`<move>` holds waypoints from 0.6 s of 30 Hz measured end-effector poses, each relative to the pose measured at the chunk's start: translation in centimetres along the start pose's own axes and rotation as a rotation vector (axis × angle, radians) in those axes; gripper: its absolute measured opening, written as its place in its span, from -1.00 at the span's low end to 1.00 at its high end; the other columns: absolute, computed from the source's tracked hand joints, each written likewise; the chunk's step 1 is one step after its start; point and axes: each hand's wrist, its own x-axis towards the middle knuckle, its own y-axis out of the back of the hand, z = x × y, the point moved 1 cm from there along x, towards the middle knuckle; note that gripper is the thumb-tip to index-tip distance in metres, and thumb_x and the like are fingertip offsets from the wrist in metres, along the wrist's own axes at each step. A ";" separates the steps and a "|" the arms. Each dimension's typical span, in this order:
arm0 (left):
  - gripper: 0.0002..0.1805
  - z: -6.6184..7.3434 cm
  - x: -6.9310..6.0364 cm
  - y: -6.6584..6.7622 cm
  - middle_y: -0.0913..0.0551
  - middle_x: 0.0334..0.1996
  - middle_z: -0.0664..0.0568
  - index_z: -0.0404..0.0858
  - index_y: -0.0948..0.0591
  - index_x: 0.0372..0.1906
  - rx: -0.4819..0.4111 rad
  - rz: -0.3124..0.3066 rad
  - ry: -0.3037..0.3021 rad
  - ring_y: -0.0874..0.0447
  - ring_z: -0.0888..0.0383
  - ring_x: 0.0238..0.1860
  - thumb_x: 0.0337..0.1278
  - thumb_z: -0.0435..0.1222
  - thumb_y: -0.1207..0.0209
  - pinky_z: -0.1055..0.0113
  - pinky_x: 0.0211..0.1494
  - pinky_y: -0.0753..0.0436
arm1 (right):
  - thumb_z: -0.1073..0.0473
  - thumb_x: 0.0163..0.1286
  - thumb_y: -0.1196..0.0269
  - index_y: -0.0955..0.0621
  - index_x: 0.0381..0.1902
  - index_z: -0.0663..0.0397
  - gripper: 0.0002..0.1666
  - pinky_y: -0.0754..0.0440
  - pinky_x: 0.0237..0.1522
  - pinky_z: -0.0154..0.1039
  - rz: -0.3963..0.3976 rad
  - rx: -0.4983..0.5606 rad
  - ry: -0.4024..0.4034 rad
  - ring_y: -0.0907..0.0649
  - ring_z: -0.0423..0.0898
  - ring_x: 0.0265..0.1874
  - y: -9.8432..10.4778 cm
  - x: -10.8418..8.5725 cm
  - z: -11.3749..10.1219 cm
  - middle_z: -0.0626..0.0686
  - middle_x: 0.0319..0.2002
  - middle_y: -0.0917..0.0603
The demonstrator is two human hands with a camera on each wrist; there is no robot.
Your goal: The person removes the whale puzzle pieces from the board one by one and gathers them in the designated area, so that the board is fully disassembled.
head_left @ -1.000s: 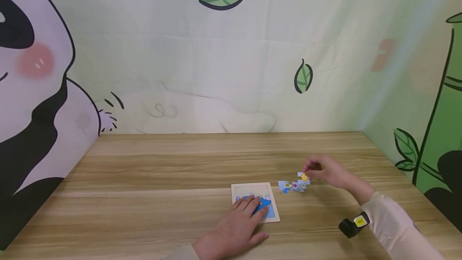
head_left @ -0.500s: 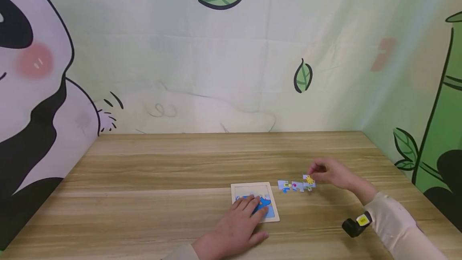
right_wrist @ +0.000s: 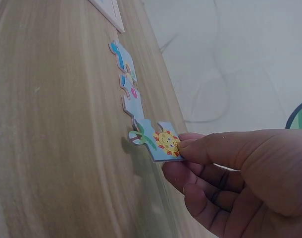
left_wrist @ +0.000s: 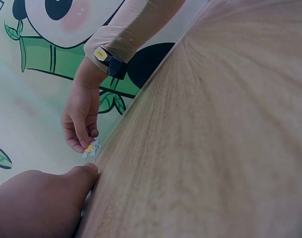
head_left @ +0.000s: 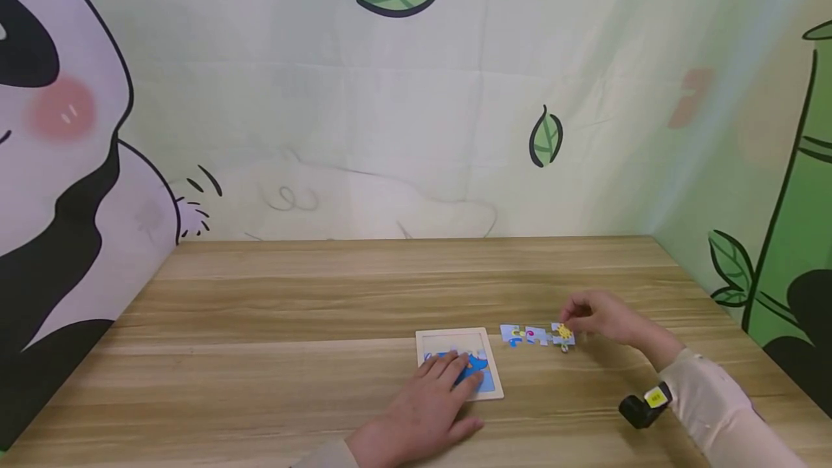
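My right hand (head_left: 601,316) pinches a puzzle piece with a yellow sun (head_left: 563,334) between thumb and fingers. In the right wrist view that sun piece (right_wrist: 163,144) also shows a green palm, and its far end lies close to a light blue piece with a pink spiral (right_wrist: 132,99). Beyond it is a piece with a blue shape (right_wrist: 122,57). My left hand (head_left: 419,410) lies with spread fingers on the framed puzzle (head_left: 490,363), covering part of its blue picture; the upper part inside the frame is bare.
A wooden table (head_left: 260,367) spreads under everything. Behind it hangs a pale backdrop (head_left: 292,92) with leaves and a panda, and green bamboo stands at the right. A black device (head_left: 643,406) is strapped at my right wrist.
My right hand has moved right and slightly toward me with the sun piece, away from the blue-shape piece. My left hand and the frame have stayed in place.
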 end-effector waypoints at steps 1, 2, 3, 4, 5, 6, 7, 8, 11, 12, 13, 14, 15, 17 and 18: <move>-0.37 0.0 0.0 0.0 -0.40 0.35 -0.06 -0.04 -0.36 0.36 0.000 -0.001 0.001 -0.32 0.00 0.39 0.35 0.19 0.13 0.09 0.40 -0.37 | 0.36 0.30 -0.22 -0.60 -0.30 0.33 -0.92 -0.55 -0.51 -0.32 -0.003 0.001 -0.003 -0.51 -0.29 -0.50 0.0 0.0 0.1 0.09 -0.39 -0.65; -0.37 0.0 0.0 0.0 -0.40 0.35 -0.06 -0.04 -0.36 0.37 0.000 -0.003 0.001 -0.32 0.00 0.39 0.35 0.19 0.13 0.09 0.40 -0.37 | 0.35 0.30 -0.22 -0.60 -0.30 0.32 -0.91 -0.55 -0.51 -0.32 -0.006 0.000 -0.009 -0.52 -0.28 -0.50 0.0 0.0 0.2 0.09 -0.40 -0.65; -0.37 0.0 0.0 0.0 -0.39 0.35 -0.06 -0.04 -0.36 0.37 0.001 -0.003 0.001 -0.32 0.00 0.39 0.35 0.19 0.14 0.09 0.40 -0.37 | 0.34 0.30 -0.22 -0.60 -0.30 0.31 -0.92 -0.55 -0.51 -0.32 -0.009 -0.003 -0.016 -0.52 -0.27 -0.51 -0.1 0.0 0.3 0.08 -0.40 -0.65; -0.37 0.0 0.0 0.0 -0.39 0.35 -0.06 -0.04 -0.36 0.37 0.003 -0.003 0.000 -0.32 0.00 0.39 0.35 0.20 0.14 0.09 0.40 -0.37 | 0.34 0.30 -0.22 -0.61 -0.30 0.29 -0.92 -0.55 -0.50 -0.32 -0.011 -0.009 -0.024 -0.52 -0.27 -0.51 -0.1 0.1 0.4 0.07 -0.41 -0.65; -0.37 0.0 0.0 0.0 -0.39 0.35 -0.06 -0.04 -0.36 0.37 0.004 -0.002 0.000 -0.32 0.00 0.39 0.35 0.20 0.14 0.09 0.40 -0.37 | 0.33 0.30 -0.22 -0.61 -0.30 0.28 -0.92 -0.54 -0.50 -0.33 -0.013 -0.014 -0.032 -0.52 -0.26 -0.50 -0.1 0.1 0.5 0.06 -0.41 -0.64; -0.37 0.0 0.0 0.0 -0.39 0.35 -0.06 -0.04 -0.35 0.37 0.004 -0.003 -0.001 -0.32 0.00 0.39 0.35 0.20 0.15 0.09 0.40 -0.37 | 0.33 0.30 -0.22 -0.62 -0.30 0.27 -0.92 -0.54 -0.50 -0.33 -0.014 -0.022 -0.039 -0.52 -0.24 -0.50 -0.2 0.1 0.5 0.05 -0.41 -0.64; -0.37 0.0 0.0 0.0 -0.39 0.35 -0.06 -0.04 -0.35 0.37 0.004 -0.004 -0.001 -0.32 0.00 0.39 0.35 0.20 0.15 0.09 0.40 -0.37 | 0.32 0.30 -0.22 -0.62 -0.30 0.25 -0.93 -0.54 -0.49 -0.34 -0.016 -0.026 -0.048 -0.53 -0.24 -0.50 -0.2 0.1 0.6 0.04 -0.41 -0.64; -0.37 0.0 0.0 0.0 -0.39 0.35 -0.07 -0.04 -0.35 0.37 0.003 -0.003 -0.003 -0.32 0.00 0.39 0.36 0.20 0.15 0.09 0.40 -0.37 | 0.32 0.30 -0.22 -0.62 -0.29 0.25 -0.92 -0.53 -0.49 -0.34 -0.017 -0.031 -0.053 -0.53 -0.23 -0.50 -0.3 0.1 0.6 0.03 -0.42 -0.64; -0.37 0.0 -0.1 0.1 -0.39 0.36 -0.07 -0.04 -0.35 0.37 -0.001 -0.004 -0.006 -0.32 -0.01 0.39 0.36 0.20 0.16 0.09 0.40 -0.37 | 0.32 0.30 -0.22 -0.62 -0.30 0.24 -0.93 -0.52 -0.50 -0.36 -0.014 -0.040 -0.069 -0.53 -0.21 -0.51 -0.4 0.2 0.7 0.02 -0.43 -0.64; -0.37 0.0 -0.1 0.1 -0.39 0.36 -0.08 -0.04 -0.35 0.37 -0.001 -0.005 -0.007 -0.32 -0.01 0.39 0.36 0.19 0.16 0.09 0.40 -0.37 | 0.33 0.30 -0.22 -0.62 -0.30 0.24 -0.93 -0.51 -0.50 -0.36 -0.012 -0.043 -0.071 -0.53 -0.21 -0.51 -0.5 0.2 0.7 0.02 -0.43 -0.64; -0.37 0.0 -0.1 0.1 -0.38 0.36 -0.08 -0.04 -0.35 0.37 -0.001 -0.006 -0.007 -0.31 -0.01 0.40 0.36 0.19 0.16 0.09 0.40 -0.37 | 0.32 0.30 -0.22 -0.62 -0.30 0.24 -0.93 -0.51 -0.50 -0.37 -0.010 -0.044 -0.077 -0.53 -0.21 -0.51 -0.6 0.2 0.7 0.01 -0.43 -0.64; -0.37 -0.1 -0.1 0.1 -0.38 0.36 -0.08 -0.05 -0.35 0.37 0.001 -0.005 -0.008 -0.32 -0.01 0.39 0.36 0.20 0.16 0.09 0.40 -0.37 | 0.32 0.30 -0.22 -0.62 -0.30 0.24 -0.93 -0.51 -0.50 -0.37 -0.008 -0.048 -0.078 -0.52 -0.21 -0.50 -0.6 0.3 0.7 0.01 -0.44 -0.64; -0.36 -0.1 -0.1 0.1 -0.38 0.36 -0.08 -0.05 -0.35 0.37 0.002 -0.006 -0.008 -0.32 -0.01 0.39 0.36 0.20 0.17 0.09 0.40 -0.37 | 0.32 0.30 -0.22 -0.62 -0.30 0.24 -0.93 -0.51 -0.50 -0.37 -0.005 -0.054 -0.081 -0.52 -0.21 -0.50 -0.7 0.3 0.6 0.01 -0.44 -0.64; -0.36 -0.1 -0.1 0.1 -0.39 0.35 -0.08 -0.05 -0.35 0.37 0.005 -0.005 -0.009 -0.32 -0.01 0.39 0.36 0.20 0.16 0.09 0.40 -0.37 | 0.33 0.29 -0.22 -0.62 -0.30 0.25 -0.93 -0.50 -0.50 -0.37 0.001 -0.057 -0.086 -0.52 -0.20 -0.51 -0.7 0.3 0.6 0.02 -0.44 -0.64; -0.36 -0.1 -0.1 0.1 -0.39 0.35 -0.08 -0.05 -0.35 0.37 0.007 -0.004 -0.010 -0.32 -0.01 0.39 0.36 0.20 0.16 0.09 0.40 -0.37 | 0.33 0.29 -0.22 -0.62 -0.30 0.25 -0.93 -0.50 -0.50 -0.37 0.004 -0.059 -0.086 -0.52 -0.20 -0.50 -0.8 0.4 0.5 0.02 -0.44 -0.64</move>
